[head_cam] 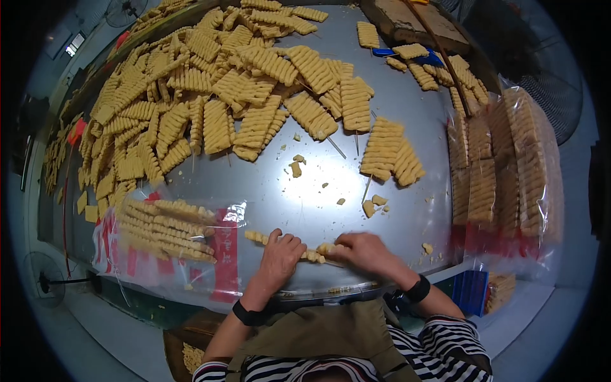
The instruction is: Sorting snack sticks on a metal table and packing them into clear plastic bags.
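At the near edge of the metal table [405,200], my left hand [282,258] grips a ridged, yellowish food slab [257,237] seen edge-on, its ends showing on both sides of the fingers. My right hand [365,250], slightly blurred, has its fingers closed on another ridged piece [326,248] that meets or overlaps the right end of the first. Left of my hands lies a clear plastic bag with red print [226,253], with several rows of slabs [167,229] inside. Beyond my hands, crumbs and broken bits [296,169] are scattered.
A large heap of slabs on sticks [191,81] covers the far left. Two more slabs [382,148] lie right of centre. Filled plastic bags [525,162] stand along the right edge. Farther back are a blue tool [432,58] and a cardboard box [425,24]. A blue basket [470,292] sits below the table.
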The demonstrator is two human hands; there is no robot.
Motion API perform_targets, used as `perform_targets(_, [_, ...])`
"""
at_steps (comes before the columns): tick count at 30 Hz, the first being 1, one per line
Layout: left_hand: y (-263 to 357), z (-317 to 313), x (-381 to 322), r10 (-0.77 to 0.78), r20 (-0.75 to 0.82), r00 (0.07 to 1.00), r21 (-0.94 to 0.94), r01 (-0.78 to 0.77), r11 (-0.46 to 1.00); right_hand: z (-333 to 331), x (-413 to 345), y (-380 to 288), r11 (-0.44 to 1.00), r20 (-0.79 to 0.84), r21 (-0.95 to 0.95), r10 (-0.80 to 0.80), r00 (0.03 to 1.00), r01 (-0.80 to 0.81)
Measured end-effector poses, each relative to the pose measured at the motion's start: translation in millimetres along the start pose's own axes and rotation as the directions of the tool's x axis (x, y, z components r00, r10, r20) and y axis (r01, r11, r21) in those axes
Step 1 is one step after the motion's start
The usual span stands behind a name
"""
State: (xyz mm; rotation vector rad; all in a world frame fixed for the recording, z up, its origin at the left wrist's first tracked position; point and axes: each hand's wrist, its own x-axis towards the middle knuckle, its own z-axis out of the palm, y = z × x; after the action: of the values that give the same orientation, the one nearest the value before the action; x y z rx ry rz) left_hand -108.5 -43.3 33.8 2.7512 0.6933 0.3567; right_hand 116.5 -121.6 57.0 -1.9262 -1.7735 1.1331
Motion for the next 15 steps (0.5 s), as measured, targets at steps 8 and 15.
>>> perform_targets(8, [21.0,2.7,5.4,-0.023,-0.059,0.998,0.031,0.025,0.999,-79.8,100.6,101.8,0.836,-0.841,-0.336,-0.059,0.537,-0.433])
perform_targets(15, [32.0,-1.7,1.0,-0.062,-0.136,0.989,0.054,0.07,0.996,-49.9,78.5,29.8,0.994,-0.767,0.082,0.014,0.641,0.077])
